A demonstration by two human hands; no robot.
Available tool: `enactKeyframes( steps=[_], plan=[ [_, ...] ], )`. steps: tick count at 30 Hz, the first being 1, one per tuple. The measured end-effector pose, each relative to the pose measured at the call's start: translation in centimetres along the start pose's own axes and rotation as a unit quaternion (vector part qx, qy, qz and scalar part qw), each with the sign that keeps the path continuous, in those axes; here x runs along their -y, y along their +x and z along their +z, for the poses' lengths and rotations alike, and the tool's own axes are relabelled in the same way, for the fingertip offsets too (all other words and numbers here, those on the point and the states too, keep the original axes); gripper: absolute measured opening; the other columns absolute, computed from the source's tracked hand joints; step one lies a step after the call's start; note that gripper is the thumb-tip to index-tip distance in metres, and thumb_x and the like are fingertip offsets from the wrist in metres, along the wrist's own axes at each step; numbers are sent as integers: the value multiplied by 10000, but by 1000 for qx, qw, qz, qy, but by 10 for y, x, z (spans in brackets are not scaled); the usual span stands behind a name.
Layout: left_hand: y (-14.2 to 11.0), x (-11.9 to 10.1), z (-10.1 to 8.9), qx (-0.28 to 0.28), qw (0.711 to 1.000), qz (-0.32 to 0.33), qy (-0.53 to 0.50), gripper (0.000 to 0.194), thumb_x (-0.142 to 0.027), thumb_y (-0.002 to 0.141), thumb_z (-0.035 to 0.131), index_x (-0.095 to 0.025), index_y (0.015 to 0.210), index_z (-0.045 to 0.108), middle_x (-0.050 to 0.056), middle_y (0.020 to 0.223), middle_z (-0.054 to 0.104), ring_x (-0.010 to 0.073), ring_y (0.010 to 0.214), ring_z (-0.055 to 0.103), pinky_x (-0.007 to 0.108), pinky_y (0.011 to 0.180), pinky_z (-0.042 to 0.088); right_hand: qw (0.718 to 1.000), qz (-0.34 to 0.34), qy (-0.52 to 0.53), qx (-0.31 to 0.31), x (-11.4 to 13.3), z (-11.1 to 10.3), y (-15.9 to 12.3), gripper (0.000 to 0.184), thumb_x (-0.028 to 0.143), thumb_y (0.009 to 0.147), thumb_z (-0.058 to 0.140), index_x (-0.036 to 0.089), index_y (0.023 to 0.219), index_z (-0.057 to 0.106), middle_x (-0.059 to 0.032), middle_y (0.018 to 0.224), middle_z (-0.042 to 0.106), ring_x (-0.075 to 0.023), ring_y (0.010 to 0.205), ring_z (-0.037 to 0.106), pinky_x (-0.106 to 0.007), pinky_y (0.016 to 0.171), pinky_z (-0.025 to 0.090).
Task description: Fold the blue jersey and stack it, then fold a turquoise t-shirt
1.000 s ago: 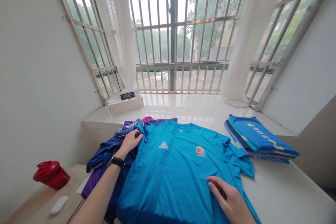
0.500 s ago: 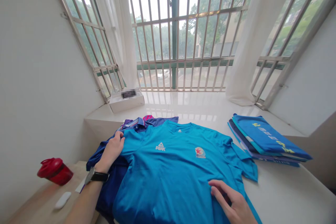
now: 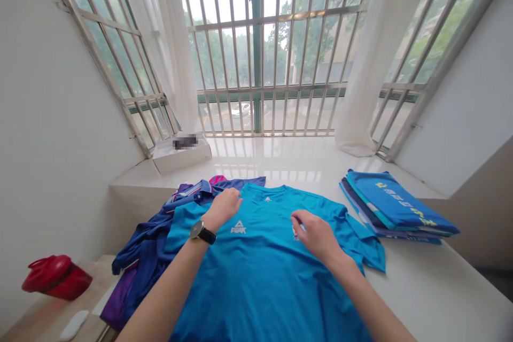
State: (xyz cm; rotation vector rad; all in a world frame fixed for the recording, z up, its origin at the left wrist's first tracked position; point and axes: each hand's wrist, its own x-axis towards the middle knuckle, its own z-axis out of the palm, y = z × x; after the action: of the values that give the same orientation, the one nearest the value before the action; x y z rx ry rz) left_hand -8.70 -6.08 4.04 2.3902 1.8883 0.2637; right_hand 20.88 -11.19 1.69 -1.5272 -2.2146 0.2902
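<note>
A bright blue T-shirt lies spread front side up before me, its collar away from me. It has a white logo and a small badge on the chest. Over its left shoulder area is my left hand, with a watch on the wrist. Its fingers are loosely bent, and no bunched cloth shows in them. My right hand is over the badge and partly covers it. Its fingers are curled but apart from the thumb. Under the T-shirt's left side lie dark blue and purple shirts.
A stack of folded shirts lies on the white ledge to the right. A white box stands by the barred window. At lower left are a red shaker bottle and a white case on a wooden surface.
My left hand has let go of the left sleeve and moved right towards the collar. My right hand has moved forward from the lower shirt to the badge. The view has shifted slightly right.
</note>
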Motion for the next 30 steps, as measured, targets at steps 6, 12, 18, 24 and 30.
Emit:
enactKeyframes(
  steps=[6,12,18,24,30],
  plan=[
    [42,-37,52,70,998,6,9,568,-427,923,491,-51,1347,528,260,1431,492,375,1355,441,443,1079,386,990,63,-117,54,-41,48,57,595,472,979,388,128,1462,437,-179,1553,387,-326,1438,323,-483,1157,255],
    [49,-29,85,32,999,-10,7,812,-632,944,328,-112,1558,224,177,1630,162,360,1506,119,539,1192,147,986,99,-111,73,-66,57,62,701,572,970,326,153,1532,325,-141,1626,239,-320,1499,176,-518,1197,131],
    [49,-27,89,18,1000,-5,3,804,-657,941,295,-151,1563,227,145,1632,176,323,1511,129,511,1206,125,994,55,74,-50,-84,12,59,496,450,966,351,149,1278,593,-140,1305,640,-221,1108,638,-353,962,477],
    [49,-27,88,23,1000,-8,-2,804,-645,943,309,-142,1563,222,154,1628,182,331,1510,127,528,1204,114,974,177,-117,-81,-131,-48,15,284,350,895,490,192,996,703,-106,893,750,-255,833,695,-324,702,479],
    [47,-26,90,14,1000,-2,-8,795,-643,943,329,-158,1564,234,142,1628,192,318,1511,131,524,1213,106,966,202,-163,5,-170,-32,-18,292,291,776,622,181,1031,712,-146,1044,749,-302,922,712,-330,676,492]
  ],
)
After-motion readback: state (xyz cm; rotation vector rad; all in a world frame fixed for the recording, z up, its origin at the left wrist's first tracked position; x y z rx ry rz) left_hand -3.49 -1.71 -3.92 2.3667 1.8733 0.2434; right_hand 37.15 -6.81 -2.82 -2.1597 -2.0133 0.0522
